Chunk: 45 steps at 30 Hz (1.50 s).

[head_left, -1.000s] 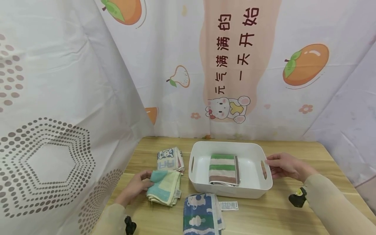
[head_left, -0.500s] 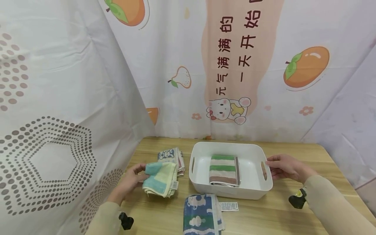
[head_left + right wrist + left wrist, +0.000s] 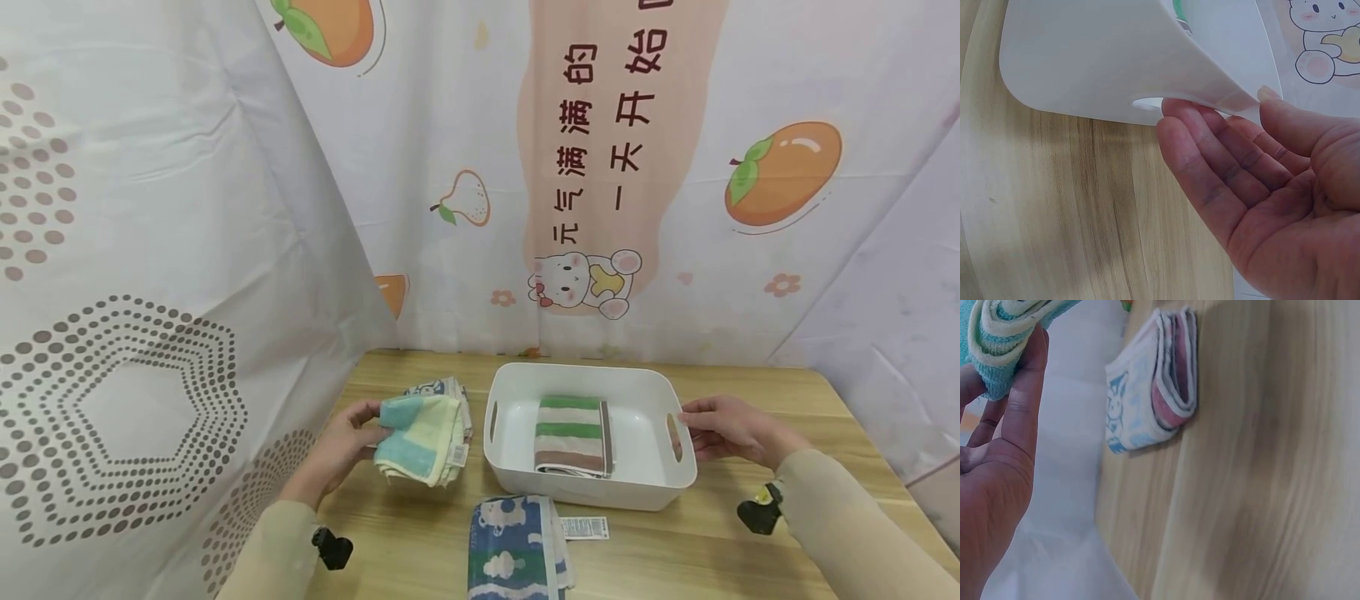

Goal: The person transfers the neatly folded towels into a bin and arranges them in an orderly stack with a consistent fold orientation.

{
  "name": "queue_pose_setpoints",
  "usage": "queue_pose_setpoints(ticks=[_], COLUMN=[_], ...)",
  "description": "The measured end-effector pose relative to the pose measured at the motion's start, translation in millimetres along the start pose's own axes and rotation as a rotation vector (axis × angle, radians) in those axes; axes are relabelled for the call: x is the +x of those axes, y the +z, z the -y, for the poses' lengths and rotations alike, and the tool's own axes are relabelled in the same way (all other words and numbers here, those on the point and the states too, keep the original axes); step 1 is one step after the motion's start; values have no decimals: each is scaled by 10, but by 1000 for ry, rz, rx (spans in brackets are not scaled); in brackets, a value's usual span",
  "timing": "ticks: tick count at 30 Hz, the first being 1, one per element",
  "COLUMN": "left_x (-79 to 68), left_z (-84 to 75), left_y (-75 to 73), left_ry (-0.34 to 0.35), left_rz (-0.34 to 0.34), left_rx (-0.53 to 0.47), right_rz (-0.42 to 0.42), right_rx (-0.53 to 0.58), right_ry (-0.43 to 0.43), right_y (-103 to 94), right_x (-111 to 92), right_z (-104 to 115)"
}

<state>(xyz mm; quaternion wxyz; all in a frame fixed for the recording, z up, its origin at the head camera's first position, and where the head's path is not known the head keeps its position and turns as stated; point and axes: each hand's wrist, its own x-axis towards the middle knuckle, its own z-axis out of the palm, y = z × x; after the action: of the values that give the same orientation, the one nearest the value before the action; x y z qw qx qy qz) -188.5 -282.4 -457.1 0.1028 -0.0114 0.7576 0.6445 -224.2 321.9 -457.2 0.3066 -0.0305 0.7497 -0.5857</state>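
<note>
My left hand (image 3: 341, 446) pinches the left edge of a folded teal and pale-yellow towel (image 3: 423, 437), held up off the table. In the left wrist view its folds (image 3: 1000, 347) show between thumb and fingers. My right hand (image 3: 731, 429) holds the right end of a white plastic bin (image 3: 600, 493). Seen from the right wrist, the thumb is at the rim and the fingers are by the handle hole (image 3: 1146, 103). A folded green, white and brown striped towel (image 3: 572, 433) lies inside the bin.
Behind the raised towel, a folded white and blue towel with pink layers (image 3: 1147, 394) lies on the wooden table (image 3: 750, 517). A blue patterned towel (image 3: 510, 546) with a paper tag (image 3: 585, 527) lies in front of the bin. A printed curtain (image 3: 450, 275) hangs behind.
My left hand has lifted the teal and yellow towel, first leftward, then back right and farther away, so it now overlaps the white and blue towel. The right hand stays at the bin.
</note>
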Motion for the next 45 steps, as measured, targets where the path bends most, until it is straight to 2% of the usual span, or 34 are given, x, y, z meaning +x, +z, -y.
queue_pose_setpoints(ticks=[12,20,32,40,45], left_x=[68,126,207,237,262], left_z=[-140,-200,-350,-449,-495], left_y=[120,255,439,584,672], left_ry=[58,77,112,125,125], left_rz=[39,51,83,97,121], left_rx=[-60,-102,-143,-112,-126], right_rz=[-5,-17,-55,-152,-258], right_rx=[-8,-12,-85,-119,-271], right_ry=[5,0,-29,-50,-84], right_y=[7,12,19,71,100], right_x=[6,-5,-6,-14,-18], right_z=[5,4,-2,41,144])
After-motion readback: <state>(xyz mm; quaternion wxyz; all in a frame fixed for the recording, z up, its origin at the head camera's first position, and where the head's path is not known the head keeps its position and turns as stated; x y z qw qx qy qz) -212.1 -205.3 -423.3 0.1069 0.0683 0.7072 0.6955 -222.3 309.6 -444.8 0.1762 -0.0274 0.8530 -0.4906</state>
